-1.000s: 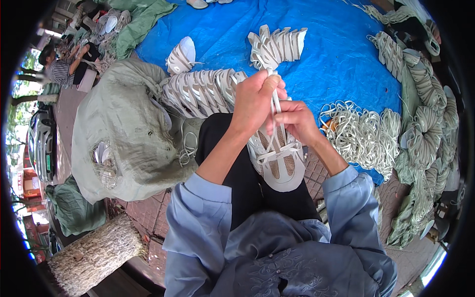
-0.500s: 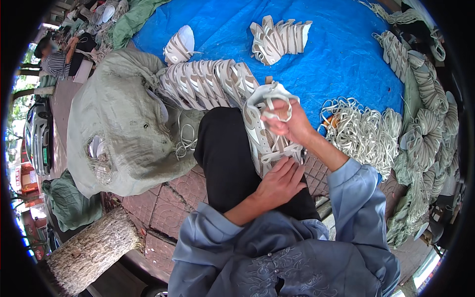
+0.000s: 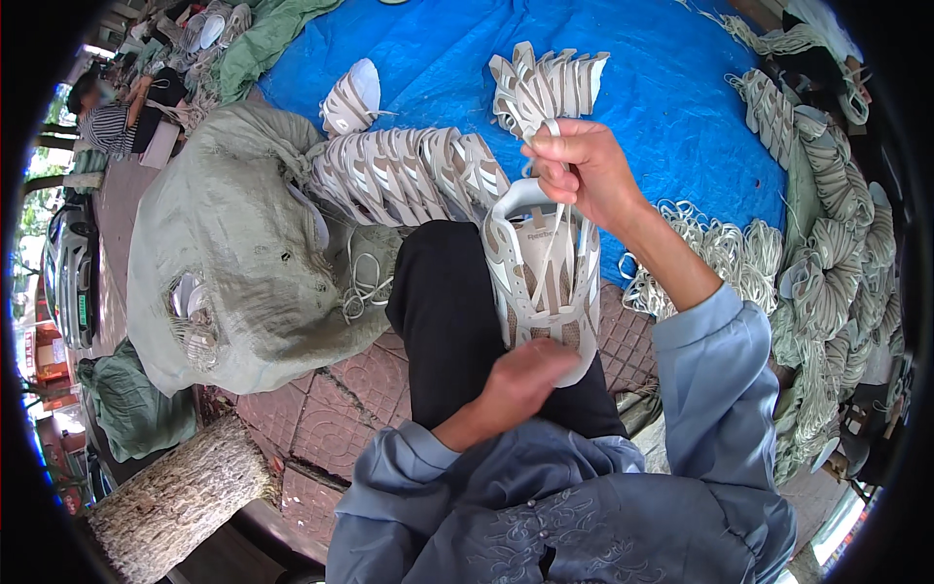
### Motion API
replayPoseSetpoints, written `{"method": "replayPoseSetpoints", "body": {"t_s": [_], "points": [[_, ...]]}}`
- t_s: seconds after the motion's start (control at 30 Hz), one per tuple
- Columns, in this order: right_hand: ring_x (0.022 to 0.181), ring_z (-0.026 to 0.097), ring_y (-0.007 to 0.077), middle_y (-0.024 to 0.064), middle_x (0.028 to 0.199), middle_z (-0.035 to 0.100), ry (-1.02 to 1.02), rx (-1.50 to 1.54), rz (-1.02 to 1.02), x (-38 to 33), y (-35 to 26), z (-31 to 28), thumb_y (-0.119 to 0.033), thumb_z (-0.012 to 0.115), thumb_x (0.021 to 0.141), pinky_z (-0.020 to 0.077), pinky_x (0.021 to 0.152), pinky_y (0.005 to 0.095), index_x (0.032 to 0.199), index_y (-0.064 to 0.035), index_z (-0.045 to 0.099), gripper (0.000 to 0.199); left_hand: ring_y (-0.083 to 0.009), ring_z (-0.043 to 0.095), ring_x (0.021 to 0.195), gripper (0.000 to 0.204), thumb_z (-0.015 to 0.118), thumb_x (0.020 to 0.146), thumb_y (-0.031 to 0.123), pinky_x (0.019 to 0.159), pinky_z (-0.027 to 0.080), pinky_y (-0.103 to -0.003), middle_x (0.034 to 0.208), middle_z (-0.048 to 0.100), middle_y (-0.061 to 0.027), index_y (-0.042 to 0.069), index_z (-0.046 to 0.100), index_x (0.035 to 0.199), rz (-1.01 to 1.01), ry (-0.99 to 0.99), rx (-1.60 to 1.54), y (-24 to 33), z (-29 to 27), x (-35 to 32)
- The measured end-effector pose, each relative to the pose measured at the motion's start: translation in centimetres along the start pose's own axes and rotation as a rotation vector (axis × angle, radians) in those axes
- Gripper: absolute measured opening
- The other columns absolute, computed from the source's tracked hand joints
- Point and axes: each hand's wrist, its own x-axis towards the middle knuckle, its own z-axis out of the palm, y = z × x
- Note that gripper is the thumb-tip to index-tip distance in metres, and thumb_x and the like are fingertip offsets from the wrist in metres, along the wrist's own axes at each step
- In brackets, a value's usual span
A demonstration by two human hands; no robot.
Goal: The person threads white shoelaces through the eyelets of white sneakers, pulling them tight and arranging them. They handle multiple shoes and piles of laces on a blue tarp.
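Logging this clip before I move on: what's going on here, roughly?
A seated person is working on a white and beige shoe upper that lies across their lap. The left hand steadies its near end, while the right hand is raised, pinching a white lace that runs up from the upper. More uppers lie in a row and a small stack on the blue tarp. Bundles of white laces lie to the right, and a grey-green sack to the left.
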Motion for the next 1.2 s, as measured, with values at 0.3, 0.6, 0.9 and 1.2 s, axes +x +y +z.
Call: {"method": "replayPoseSetpoints", "body": {"t_s": [0.3,0.6,0.9,1.2], "points": [[0.045,0.048,0.0121,0.0080,0.061,0.055,-0.065,-0.117,-0.117,-1.1,-2.7,2.5,-0.007,0.060,0.074,0.0374,0.040,0.0240,0.076,0.0048,0.059,0.012,-0.0056,0.046,0.053,0.022,0.044,0.082,0.002,0.047,0.038,-0.020,0.068,0.055,-0.0023,0.001,0.058,0.099,-0.599,-0.164,-0.340,0.2,-5.8,11.7],[0.048,0.049,0.0107,0.0061,0.062,0.056,-0.047,-0.023,-0.277,-0.6,-5.6,0.3,-0.010,0.062,0.075,0.0407,0.045,0.0233,0.081,0.0043,0.059,0.015,-0.0043,0.040,0.046,0.020,0.048,0.085,0.017,0.043,0.033,-0.018,0.061,0.050,0.0016,0.002,0.060,0.086,-0.677,-0.061,-0.679,-3.1,-5.9,12.8],[0.062,0.058,0.0112,0.0069,0.073,0.061,0.043,-0.196,-0.438,-0.7,-9.6,-1.8,-0.016,0.059,0.079,0.0471,0.062,0.0236,0.093,0.0018,0.057,0.022,-0.0081,0.044,0.048,0.014,0.050,0.083,0.017,0.042,0.034,-0.021,0.070,0.057,-0.0060,0.004,0.054,0.080,-0.646,0.323,-0.711,-2.7,-9.5,13.1],[0.064,0.056,0.0112,0.0027,0.074,0.060,0.619,-0.331,-0.265,-2.5,-10.5,-21.8,-0.019,0.059,0.079,0.0450,0.062,0.0230,0.095,-0.0035,0.059,0.022,-0.0063,0.037,0.042,0.011,0.047,0.087,0.018,0.036,0.028,-0.020,0.063,0.050,0.0014,0.009,0.051,0.082,-0.606,0.766,-0.770,-6.6,-35.0,1.4]]}}
